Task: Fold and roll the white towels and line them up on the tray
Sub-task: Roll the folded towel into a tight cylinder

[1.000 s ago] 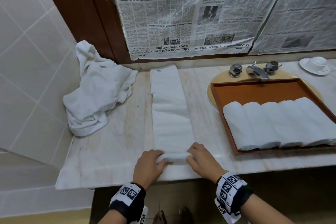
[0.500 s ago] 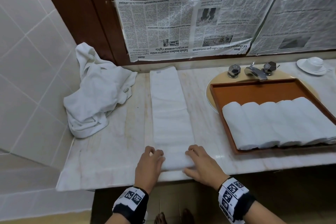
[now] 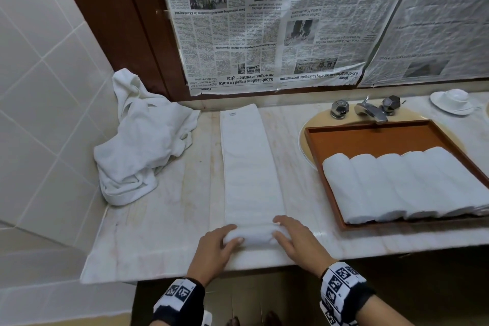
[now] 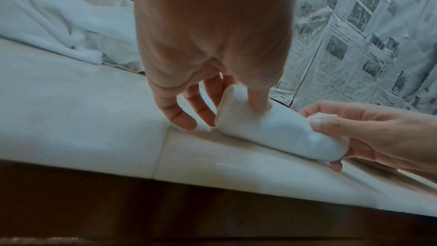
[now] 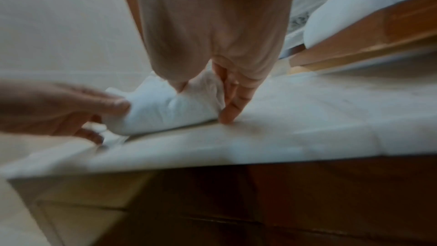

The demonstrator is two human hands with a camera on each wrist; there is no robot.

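I have the folded white towel point(image 3: 251, 167) lying as a long strip on the marble table point(image 3: 164, 225), running from the back wall toward the front edge. Its near end is turned up into a small roll point(image 3: 251, 237), and I hold that roll from both sides. My left hand point(image 3: 213, 249) has its grip closed on the left end: the thumb presses on top of the roll and the fingers point(image 4: 187, 117) curl down beside it to the table. My right hand point(image 3: 299, 241) has the right end, thumb pressed into the cloth and fingers point(image 5: 230, 108) wrapped round the outer end, tips touching the table.

To the right, the brown tray point(image 3: 370, 137) sits over the sink, below the tap point(image 3: 370, 111). Five rolled towels point(image 3: 397, 185) lie in it side by side, touching, along its near part. A heap of unfolded white towels point(image 3: 143, 140) lies in the left corner against the tiled wall. A white cup on a saucer point(image 3: 453, 100) stands at the far right. Newspaper sheets point(image 3: 264, 21) cover the wall behind.
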